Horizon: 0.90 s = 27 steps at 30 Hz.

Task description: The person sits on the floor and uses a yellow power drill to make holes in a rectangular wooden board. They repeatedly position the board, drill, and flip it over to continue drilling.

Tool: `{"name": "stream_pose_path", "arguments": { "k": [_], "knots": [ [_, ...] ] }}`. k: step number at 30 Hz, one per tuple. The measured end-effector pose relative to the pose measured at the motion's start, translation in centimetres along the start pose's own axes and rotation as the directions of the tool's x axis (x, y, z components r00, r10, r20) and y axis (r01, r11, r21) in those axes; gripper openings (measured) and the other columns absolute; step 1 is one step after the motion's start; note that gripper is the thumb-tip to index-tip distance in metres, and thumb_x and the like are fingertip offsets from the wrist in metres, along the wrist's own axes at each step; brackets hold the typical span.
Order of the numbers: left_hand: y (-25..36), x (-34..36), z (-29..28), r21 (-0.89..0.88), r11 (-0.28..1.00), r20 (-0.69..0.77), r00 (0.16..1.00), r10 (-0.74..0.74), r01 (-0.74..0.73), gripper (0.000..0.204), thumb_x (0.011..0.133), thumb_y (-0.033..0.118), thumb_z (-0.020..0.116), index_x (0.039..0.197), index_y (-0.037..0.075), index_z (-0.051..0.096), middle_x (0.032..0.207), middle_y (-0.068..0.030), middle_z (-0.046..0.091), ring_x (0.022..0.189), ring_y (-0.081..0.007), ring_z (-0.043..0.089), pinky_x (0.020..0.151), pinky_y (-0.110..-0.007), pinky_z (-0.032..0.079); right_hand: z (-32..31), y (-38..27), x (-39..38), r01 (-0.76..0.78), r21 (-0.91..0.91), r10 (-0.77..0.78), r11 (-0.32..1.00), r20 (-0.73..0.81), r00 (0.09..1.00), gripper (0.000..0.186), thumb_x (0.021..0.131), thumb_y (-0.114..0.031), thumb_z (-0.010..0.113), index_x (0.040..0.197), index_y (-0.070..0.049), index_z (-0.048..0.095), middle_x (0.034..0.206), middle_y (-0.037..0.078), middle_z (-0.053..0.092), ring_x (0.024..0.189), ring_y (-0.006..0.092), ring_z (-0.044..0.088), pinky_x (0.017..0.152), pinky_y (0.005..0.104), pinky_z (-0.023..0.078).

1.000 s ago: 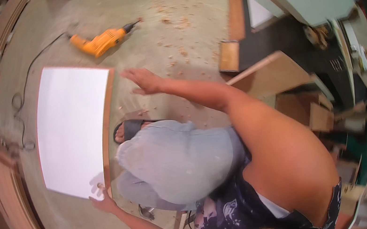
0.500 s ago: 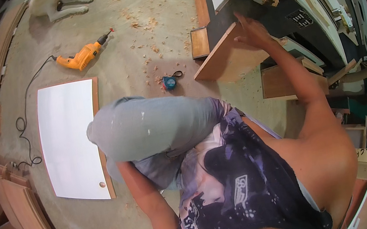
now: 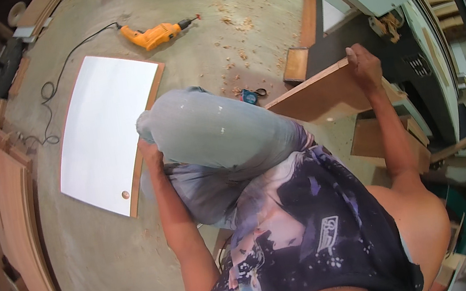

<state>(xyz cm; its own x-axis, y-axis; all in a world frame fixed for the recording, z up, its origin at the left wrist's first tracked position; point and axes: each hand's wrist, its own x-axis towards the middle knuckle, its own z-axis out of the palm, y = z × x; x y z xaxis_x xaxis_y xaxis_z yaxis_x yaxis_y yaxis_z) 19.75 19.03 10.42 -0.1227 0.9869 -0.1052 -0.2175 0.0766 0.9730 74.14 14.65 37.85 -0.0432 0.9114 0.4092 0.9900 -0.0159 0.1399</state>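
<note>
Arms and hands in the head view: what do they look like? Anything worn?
Human arms, bare, without cables. The left hand, partly hidden, and right hand show no gloves. The dark fabric top, printed purple, pink and white, is sleeveless.

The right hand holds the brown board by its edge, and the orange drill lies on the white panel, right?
Not quite: in the head view the orange drill lies on the floor beyond the white panel, not on top of it. The right hand does hold the brown board by its edge.
</note>
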Motion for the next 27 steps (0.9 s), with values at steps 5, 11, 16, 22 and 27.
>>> {"name": "stream_pose_path", "arguments": {
  "k": [5,11,16,22,27],
  "knots": [
    [5.2,-0.8,1.5,0.103,0.992,0.009,0.997,0.073,-0.073,0.024,0.093,0.015,0.069,0.109,-0.002,0.071,0.086,-0.0052,0.071,0.077,-0.0138,0.064,0.068,-0.028,0.051,-5.5,-7.1,7.8,0.038,0.125,-0.032,0.991,-0.044,0.998,0.044,0.09,-0.046,0.07,0.087,-0.006,0.053,0.076,0.016,0.061,0.067,0.0385,0.06,0.059,0.0455,0.047],
    [17.5,-1.9,2.9,0.151,0.986,-0.066,0.996,-0.061,0.07,0.028,0.095,0.021,0.068,0.111,-0.002,0.071,0.082,-0.002,0.068,0.07,-0.0073,0.058,0.063,-0.023,0.046,-6.9,-13.1,14.9,0.12,0.385,-0.161,0.915,0.076,0.984,0.048,0.082,-0.043,0.08,0.095,-0.004,0.054,0.073,0.014,0.062,0.063,0.0277,0.059,0.065,0.0387,0.05],
    [26.7,-2.7,6.2,0.196,0.958,0.071,0.978,0.198,-0.209,0.036,0.095,0.026,0.067,0.115,-0.004,0.07,0.091,-0.0092,0.072,0.08,-0.0134,0.064,0.071,-0.027,0.049,-7.7,-19.0,21.8,0.327,0.495,-0.286,0.805,-0.158,0.945,0.036,0.09,-0.035,0.073,0.099,-0.002,0.061,0.069,0.014,0.062,0.063,0.0306,0.059,0.065,0.04,0.05],
    [30.9,1.0,18.2,0.439,0.854,0.376,0.921,0.106,-0.277,0.066,0.083,0.05,0.076,0.114,-0.008,0.066,0.103,-0.0186,0.069,0.097,-0.0231,0.065,0.082,-0.036,0.052,-9.2,-28.0,32.0,0.45,0.185,-0.414,0.873,-0.203,0.887,0.024,0.08,-0.014,0.069,0.1,-0.002,0.069,0.099,0.023,0.07,0.1,0.0344,0.069,0.083,0.0436,0.055],
    [34.6,5.0,21.7,0.47,0.833,0.315,0.937,0.149,-0.29,0.042,0.078,0.034,0.081,0.089,-0.005,0.067,0.077,-0.008,0.063,0.064,-0.0155,0.059,0.054,-0.032,0.047,-10.0,-32.7,39.7,0.508,0.18,-0.467,0.843,-0.227,0.855,0.024,0.082,-0.02,0.068,0.095,0.0,0.069,0.092,0.023,0.069,0.091,0.0359,0.068,0.079,0.0439,0.054]
  ]
}}
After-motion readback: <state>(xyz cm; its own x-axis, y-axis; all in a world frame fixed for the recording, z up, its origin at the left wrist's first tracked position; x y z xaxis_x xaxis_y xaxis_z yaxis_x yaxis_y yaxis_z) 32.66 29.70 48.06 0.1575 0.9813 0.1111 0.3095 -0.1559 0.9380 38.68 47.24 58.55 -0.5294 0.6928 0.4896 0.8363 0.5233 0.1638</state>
